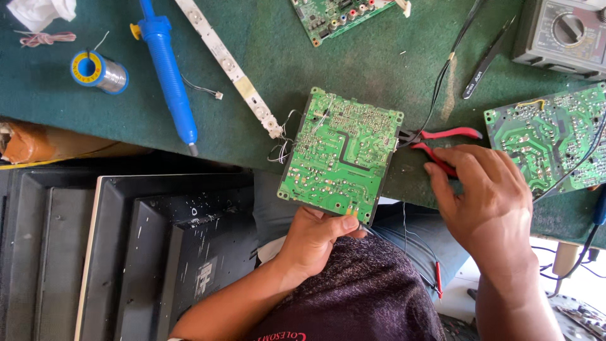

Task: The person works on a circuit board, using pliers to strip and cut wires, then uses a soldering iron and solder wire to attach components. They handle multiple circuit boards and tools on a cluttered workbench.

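Left hand [314, 237]: fingers pinching near edge of flat green circuit board [341, 155], solder side up.
Right hand [486, 196]: fingers curled around red-handled cutters [435, 142], right of board.
Surface: green felt mat [252, 63].

The right hand [486, 196] covers the lower handle of the red cutters [442, 142], just right of the green board [341, 155]. The cutters' tips vanish behind that board's edge. Farther right, a second board [549, 139] and a meter [562, 31] run off the frame.
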